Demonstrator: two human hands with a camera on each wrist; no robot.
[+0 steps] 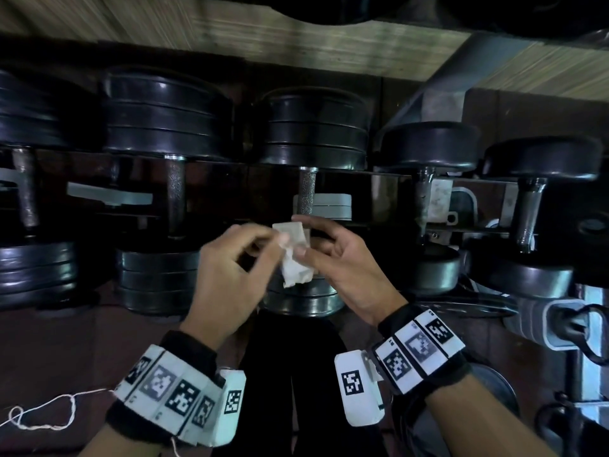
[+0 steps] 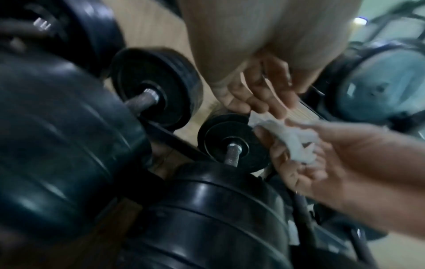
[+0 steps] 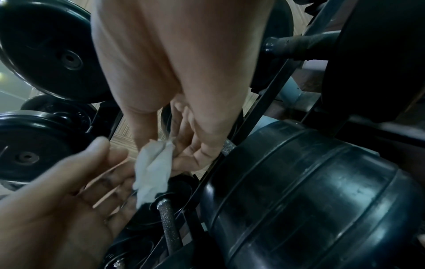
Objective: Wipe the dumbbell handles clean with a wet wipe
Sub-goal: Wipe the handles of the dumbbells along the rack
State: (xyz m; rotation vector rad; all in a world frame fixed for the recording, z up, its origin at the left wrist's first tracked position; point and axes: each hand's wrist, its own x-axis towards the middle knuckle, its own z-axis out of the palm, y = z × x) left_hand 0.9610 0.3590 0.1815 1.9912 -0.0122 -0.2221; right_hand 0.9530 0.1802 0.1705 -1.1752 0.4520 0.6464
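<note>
White wet wipe [image 1: 294, 255] pinched between my left hand [image 1: 230, 278] and right hand [image 1: 342, 268] grips for refolding; next, wrap the knurled handle [image 1: 307, 192].

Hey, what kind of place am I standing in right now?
Most likely a gym's weight area. Rows of black dumbbells sit on a storage rack, and your hands hold a wet wipe before one knurled handle.
</note>
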